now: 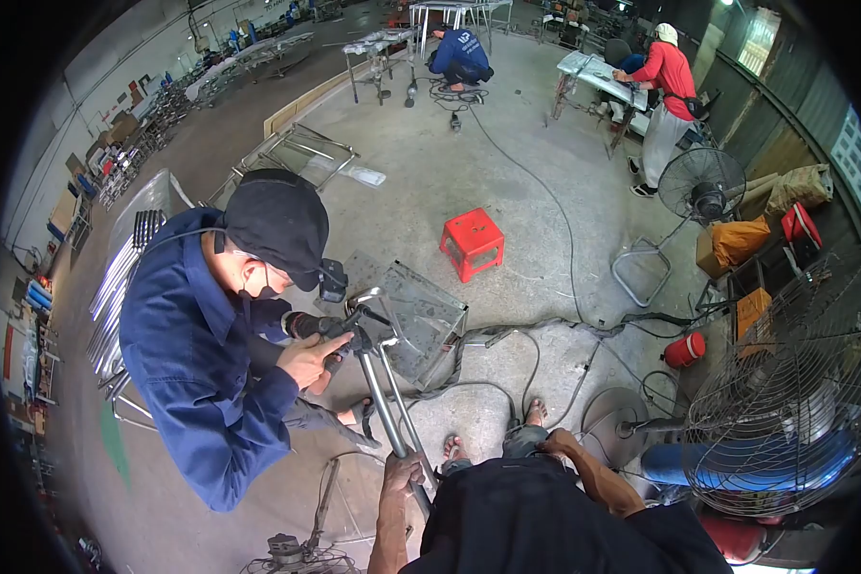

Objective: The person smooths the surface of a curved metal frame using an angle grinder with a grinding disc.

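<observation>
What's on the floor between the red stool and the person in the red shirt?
A thin dark cable runs across the concrete floor there, in the head view.

Bright window panes [760,38] are glowing at the upper right while diffuse, moderate light is spreading over the pale floor [526,163], highlights are glinting along the steel tube [383,407], and the fisheye lens is bowing the walls [86,72], softening outer detail and fading into black corners.
</observation>
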{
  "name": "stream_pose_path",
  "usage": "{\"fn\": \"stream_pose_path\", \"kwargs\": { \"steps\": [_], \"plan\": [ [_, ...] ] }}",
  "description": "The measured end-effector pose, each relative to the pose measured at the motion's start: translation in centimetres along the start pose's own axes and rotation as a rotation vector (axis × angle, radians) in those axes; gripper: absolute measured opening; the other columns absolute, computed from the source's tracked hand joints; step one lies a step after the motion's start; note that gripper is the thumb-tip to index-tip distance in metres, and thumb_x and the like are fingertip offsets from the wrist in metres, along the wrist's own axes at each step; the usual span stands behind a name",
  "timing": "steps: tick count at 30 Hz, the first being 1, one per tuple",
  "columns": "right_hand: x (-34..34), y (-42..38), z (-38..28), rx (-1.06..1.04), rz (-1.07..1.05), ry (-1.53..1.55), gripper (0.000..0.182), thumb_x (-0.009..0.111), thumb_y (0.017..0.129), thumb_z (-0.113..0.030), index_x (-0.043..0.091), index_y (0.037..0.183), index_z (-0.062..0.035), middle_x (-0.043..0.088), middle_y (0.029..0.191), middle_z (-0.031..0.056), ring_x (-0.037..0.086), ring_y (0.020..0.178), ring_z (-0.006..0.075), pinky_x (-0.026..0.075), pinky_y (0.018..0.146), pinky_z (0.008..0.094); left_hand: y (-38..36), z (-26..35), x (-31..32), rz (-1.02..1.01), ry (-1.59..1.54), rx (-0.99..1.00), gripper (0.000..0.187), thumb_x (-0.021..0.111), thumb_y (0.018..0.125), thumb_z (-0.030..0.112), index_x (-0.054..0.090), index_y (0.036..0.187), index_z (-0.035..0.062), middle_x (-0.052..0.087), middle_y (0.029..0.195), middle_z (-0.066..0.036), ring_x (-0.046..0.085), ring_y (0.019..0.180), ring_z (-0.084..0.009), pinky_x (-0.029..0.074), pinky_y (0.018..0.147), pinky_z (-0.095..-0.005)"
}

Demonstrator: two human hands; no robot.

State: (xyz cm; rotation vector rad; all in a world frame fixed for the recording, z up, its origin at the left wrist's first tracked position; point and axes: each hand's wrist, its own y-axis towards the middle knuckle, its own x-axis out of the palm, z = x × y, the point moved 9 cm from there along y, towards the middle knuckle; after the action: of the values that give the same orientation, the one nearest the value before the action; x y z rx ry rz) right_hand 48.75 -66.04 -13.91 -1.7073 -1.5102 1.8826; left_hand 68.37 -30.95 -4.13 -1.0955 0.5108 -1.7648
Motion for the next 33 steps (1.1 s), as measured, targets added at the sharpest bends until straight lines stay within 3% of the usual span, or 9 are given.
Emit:
{"fn": "stream_pose_path", "kwargs": {
  "steps": [33],
  "plan": [
    [-0.5, -1.0, -1.1, 0.008, -0.035, -0.036, 0.062, 0.066, 0.063, -0.055, 0.068, 0.09, 0.0011, 0.063, 0.096, 0.0238, 0.061, 0.093, 0.0348, 0.048, 0.079, 0.0388, -0.1, 0.1, 0.2, -0.019, -0.002, 0.02, 0.027, 0.064, 0.077, 0.004, 0.04, 0.068, 0.0135, 0.034, 0.048, 0.003, 0.034, 0.035, -0.01, 0.031, 0.034, -0.027]
  ]
}}
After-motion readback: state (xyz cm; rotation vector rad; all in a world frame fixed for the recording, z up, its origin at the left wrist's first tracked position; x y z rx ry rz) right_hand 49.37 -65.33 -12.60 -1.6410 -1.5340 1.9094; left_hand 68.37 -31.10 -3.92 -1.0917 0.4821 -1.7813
